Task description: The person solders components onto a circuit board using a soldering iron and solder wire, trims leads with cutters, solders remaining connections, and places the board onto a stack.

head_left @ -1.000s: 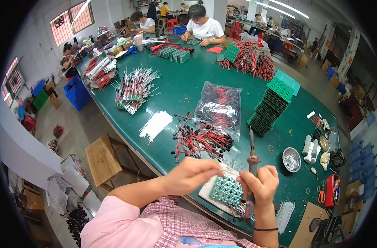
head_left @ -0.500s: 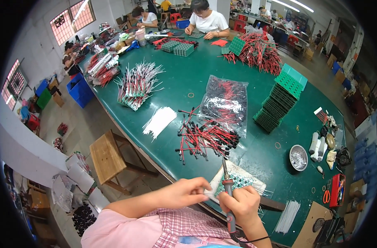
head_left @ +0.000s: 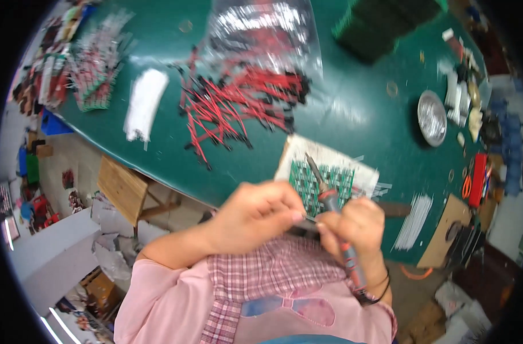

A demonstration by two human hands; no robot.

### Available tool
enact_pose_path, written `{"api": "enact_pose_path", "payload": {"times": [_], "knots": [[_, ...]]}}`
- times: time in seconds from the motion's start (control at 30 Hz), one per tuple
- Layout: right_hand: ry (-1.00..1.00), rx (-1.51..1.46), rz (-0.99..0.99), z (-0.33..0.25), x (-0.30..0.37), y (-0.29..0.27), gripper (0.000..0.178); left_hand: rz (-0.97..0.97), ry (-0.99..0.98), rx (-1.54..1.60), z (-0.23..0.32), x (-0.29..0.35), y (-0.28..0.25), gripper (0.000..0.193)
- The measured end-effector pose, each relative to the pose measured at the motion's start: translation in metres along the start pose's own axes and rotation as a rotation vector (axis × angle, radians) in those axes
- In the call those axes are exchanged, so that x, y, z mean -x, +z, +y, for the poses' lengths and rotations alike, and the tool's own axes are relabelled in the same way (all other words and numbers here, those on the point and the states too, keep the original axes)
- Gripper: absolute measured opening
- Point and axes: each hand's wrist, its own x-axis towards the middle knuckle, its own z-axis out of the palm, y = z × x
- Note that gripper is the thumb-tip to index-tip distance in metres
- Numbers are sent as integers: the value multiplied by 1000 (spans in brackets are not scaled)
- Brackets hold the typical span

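My right hand (head_left: 356,226) is closed round a soldering iron (head_left: 329,200) with a grey and red handle; its metal tip points up and away over a panel of small green circuit boards (head_left: 300,178). The panel lies on a pale, stained board (head_left: 362,171) close in front of me. My left hand (head_left: 258,215) is left of the panel's near edge, thumb and forefinger pinched together. Whatever lies in that pinch is too small and blurred to name. The fingertips of both hands are close together, below the panel.
On the green table (head_left: 181,163) lie red and black wire leads (head_left: 232,109), a clear bag (head_left: 261,28) and white wires (head_left: 145,106). To the right are a metal bowl (head_left: 432,118), thin white wires (head_left: 413,222) and a red box (head_left: 477,179). A wooden stool (head_left: 122,188) stands left.
The view has tilted down, so the far workers are out of sight. My hands have come closer together at the panel's near edge. The iron stays in my right hand.
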Motion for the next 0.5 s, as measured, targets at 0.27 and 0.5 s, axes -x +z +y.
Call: {"api": "enact_pose_path", "payload": {"times": [0.27,0.5], "knots": [[615,-852,560,47,28,-63,51,105,-232,-74,-34,-17,-62,3],[632,-490,579,55,23,-33,74,446,56,-291,-64,-72,-55,5]]}}
